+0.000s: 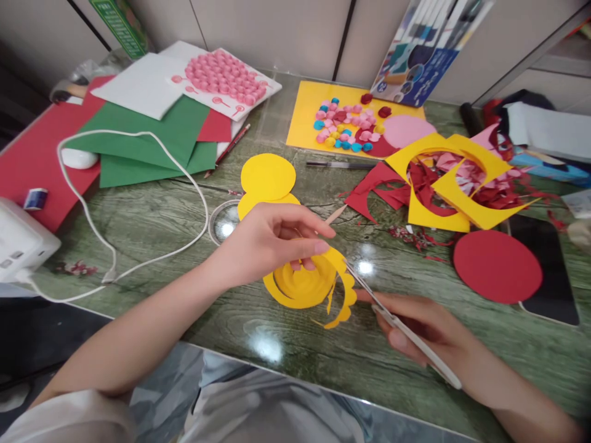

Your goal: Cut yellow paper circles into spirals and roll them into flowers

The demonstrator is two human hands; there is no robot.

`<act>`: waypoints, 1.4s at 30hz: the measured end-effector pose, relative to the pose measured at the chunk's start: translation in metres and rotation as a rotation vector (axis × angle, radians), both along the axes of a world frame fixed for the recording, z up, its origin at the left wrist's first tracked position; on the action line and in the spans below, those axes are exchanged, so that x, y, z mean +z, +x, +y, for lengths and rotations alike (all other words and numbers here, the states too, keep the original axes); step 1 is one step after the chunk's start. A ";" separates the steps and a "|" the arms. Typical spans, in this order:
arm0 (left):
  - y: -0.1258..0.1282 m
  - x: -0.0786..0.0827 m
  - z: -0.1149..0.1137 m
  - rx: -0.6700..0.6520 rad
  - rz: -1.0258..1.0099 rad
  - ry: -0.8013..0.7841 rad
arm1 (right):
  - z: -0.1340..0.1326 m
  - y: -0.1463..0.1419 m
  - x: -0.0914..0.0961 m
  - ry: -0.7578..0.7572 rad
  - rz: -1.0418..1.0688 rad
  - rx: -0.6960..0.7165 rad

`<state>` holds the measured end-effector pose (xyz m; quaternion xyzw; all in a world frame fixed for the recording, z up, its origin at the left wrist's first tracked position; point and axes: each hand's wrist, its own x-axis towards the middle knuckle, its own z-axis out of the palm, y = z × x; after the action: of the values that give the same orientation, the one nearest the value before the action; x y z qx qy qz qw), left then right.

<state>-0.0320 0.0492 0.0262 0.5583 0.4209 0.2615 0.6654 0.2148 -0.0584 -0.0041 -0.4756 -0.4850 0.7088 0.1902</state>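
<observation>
Partly, a yellow paper disc [305, 286] is cut into a scalloped spiral.
Near the tabletop's [161, 221] front edge it is pinched by the left hand's [272, 243] curled fingers; scissors [397, 323] are gripped in the closed right hand [415, 332], tips at its rim; the centre is left uncut.

- The left hand [272, 243] covers the top of the yellow paper spiral [305, 286]; the fingertips tucked into it are hidden.
- The scissors [397, 323] have their handles buried in the right hand [425, 335]; the blades are too thin to tell whether they are parted.
- A wooden stick [336, 214] shows only its tip past the left index finger.
- Behind the left knuckles, the lower yellow circle [252, 206] is half covered.
- Far beyond the fingers, the marker pack [420, 55] is cut off by the top edge.
- Right of the right fingers, a red circle [497, 266] overlaps a dark slab [554, 295].
</observation>
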 end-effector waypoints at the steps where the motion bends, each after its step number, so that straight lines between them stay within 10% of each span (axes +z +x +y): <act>1: 0.000 0.000 -0.001 0.016 -0.008 0.013 | 0.000 0.000 0.000 0.006 0.002 0.003; 42: -0.010 0.001 0.004 -0.441 0.221 0.075 | 0.011 -0.002 0.009 -0.094 -0.116 0.284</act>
<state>-0.0424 0.0531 0.0277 0.6862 0.3492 0.0626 0.6350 0.2124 -0.0478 0.0044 -0.4507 -0.5238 0.7218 0.0376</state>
